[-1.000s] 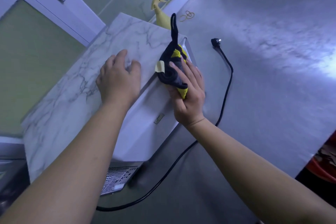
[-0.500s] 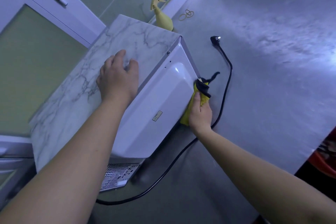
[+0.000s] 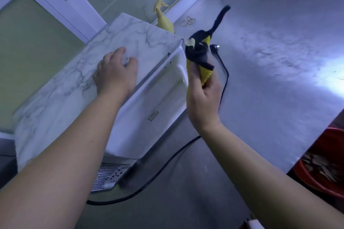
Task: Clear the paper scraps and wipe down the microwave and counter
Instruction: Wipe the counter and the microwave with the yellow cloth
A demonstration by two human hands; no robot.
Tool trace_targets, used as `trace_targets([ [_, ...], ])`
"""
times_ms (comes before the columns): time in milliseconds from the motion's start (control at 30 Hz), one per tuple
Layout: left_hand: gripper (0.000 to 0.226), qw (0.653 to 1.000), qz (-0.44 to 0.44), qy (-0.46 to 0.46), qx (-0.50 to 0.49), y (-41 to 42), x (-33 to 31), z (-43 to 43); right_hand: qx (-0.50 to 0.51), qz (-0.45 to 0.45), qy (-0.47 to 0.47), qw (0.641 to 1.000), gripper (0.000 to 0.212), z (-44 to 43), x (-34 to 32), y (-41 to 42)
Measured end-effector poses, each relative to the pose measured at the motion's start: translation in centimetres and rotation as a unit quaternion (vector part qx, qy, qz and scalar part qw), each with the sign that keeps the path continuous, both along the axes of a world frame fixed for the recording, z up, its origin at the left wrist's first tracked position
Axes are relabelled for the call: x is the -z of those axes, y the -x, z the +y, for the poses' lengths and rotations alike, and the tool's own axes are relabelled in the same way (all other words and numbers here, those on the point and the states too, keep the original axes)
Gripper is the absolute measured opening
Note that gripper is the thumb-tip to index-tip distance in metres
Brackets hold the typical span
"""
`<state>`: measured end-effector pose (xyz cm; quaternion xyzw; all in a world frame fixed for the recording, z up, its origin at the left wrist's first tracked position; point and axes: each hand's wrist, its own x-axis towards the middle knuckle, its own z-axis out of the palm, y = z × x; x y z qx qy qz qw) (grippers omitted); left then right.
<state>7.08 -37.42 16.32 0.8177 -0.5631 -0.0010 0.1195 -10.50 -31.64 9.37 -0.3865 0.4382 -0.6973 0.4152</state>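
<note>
Nearest me, both forearms reach forward over the counter [image 3: 270, 83]. A black power cord [image 3: 167, 160] runs along it past the vented corner of the microwave [image 3: 149, 102]. Off the counter's right edge sits a red bucket [image 3: 316, 184] holding brownish scraps [image 3: 316, 163]. My left hand [image 3: 115, 72] lies palm-down on the marbled top, fingers loosely spread. My right hand [image 3: 203, 98] is raised beside the white side panel, fingers curled round a yellow-and-black cloth [image 3: 200, 55] with one black tail sticking up. Beyond lie the plug [image 3: 215, 47], a yellow spray bottle [image 3: 164, 22] and rubber bands [image 3: 189, 21].
</note>
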Motion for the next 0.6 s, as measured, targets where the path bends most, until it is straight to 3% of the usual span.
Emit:
trace_targets([
  [67, 0.052, 1.0, -0.002, 0.004, 0.0, 0.0, 0.0, 0.0, -0.013, 0.092, 0.003, 0.996, 0.036, -1.8, -1.5, -1.8],
  [167, 0.052, 1.0, 0.001, 0.009, -0.001, 0.0, 0.1, 0.0, 0.047, 0.172, -0.024, 0.984, 0.043, -2.3, -0.9, -4.8],
  [400, 0.053, 1.0, -0.004, 0.011, 0.005, -0.1, 0.4, -0.1, 0.123, 0.166, 0.071, 0.976, 0.031, 0.7, 4.2, -6.4],
  [533, 0.053, 1.0, 0.002, 0.008, 0.005, -0.1, 0.3, 0.0, 0.149, 0.262, 0.087, 0.95, 0.031, 0.7, 4.3, -7.5],
  [600, 0.052, 1.0, 0.004, 0.011, 0.004, 0.0, 0.3, 0.1, 0.152, 0.284, 0.087, 0.943, 0.041, 0.4, 4.5, -7.7],
])
